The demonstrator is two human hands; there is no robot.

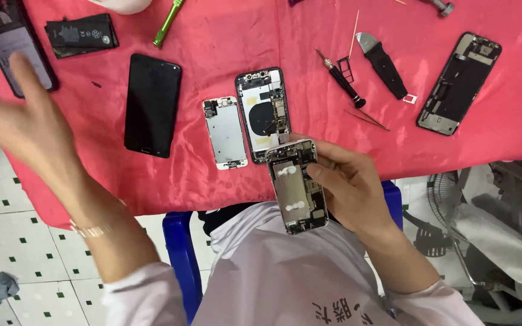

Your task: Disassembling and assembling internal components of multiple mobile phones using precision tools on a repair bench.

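- The right hand [348, 181] grips an opened phone body [296, 186] with its insides showing. The fingers wrap its right edge and the thumb presses on its face.
- This phone body is in the air, just past the near edge of the red cloth [225, 36], above the person's lap. It sits to the left of the palm.
- Two white blobs sit on the grey plate inside it.
- The left hand [22, 121] is open and flat, with the fingers spread. It holds nothing and hangs over the left edge of the cloth.
- Near its fingertips, at the far left corner, lies a lit phone [13, 42]. A black battery [81, 34] lies beside that.
- A black phone [151, 104] lies face up further in on the cloth.
- Close to the near edge, just behind the held body, lie a small silver phone frame [225, 133] and a bigger open phone shell [264, 111].
- A screwdriver [341, 78], a black pry tool [383, 63] and another open phone shell [459, 83] lie toward the right edge.
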